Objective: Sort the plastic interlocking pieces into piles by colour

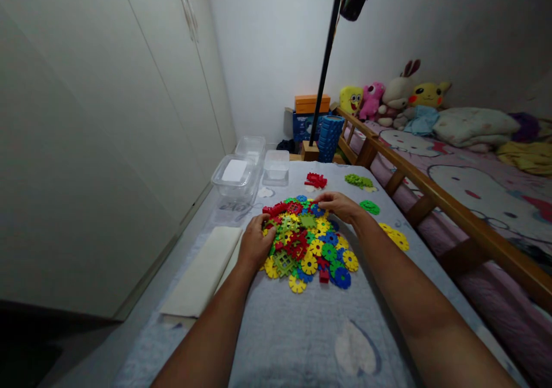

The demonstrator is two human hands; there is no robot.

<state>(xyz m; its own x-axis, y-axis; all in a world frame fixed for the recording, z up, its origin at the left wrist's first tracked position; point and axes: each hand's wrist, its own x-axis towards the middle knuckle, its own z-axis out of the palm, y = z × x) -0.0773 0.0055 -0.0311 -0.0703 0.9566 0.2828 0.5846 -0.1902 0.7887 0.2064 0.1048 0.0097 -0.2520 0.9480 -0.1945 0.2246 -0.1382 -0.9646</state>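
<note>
A heap of plastic building pieces (pixel 308 264) lies on the cloth-covered surface, mixing yellow, blue and green notched discs with red and lime square lattice pieces. My left hand (pixel 257 239) rests against the heap's left side, thumb apart from the fingers, touching pieces near a red toothed piece (pixel 276 208). At the heap's far right edge, my right hand (pixel 338 205) has thumb and fingertips brought together beside a blue disc (pixel 318 210). Whatever is between those fingertips is too small to make out.
Sorted groups lie beyond and to the right: red pieces (pixel 316 180), lime pieces (pixel 359 180), green discs (pixel 370 207), yellow discs (pixel 394 236). Clear plastic boxes (pixel 276 164) stand at the back left. A folded cream cloth (pixel 202 270) lies left. A wooden bed rail (pixel 457 195) borders the right.
</note>
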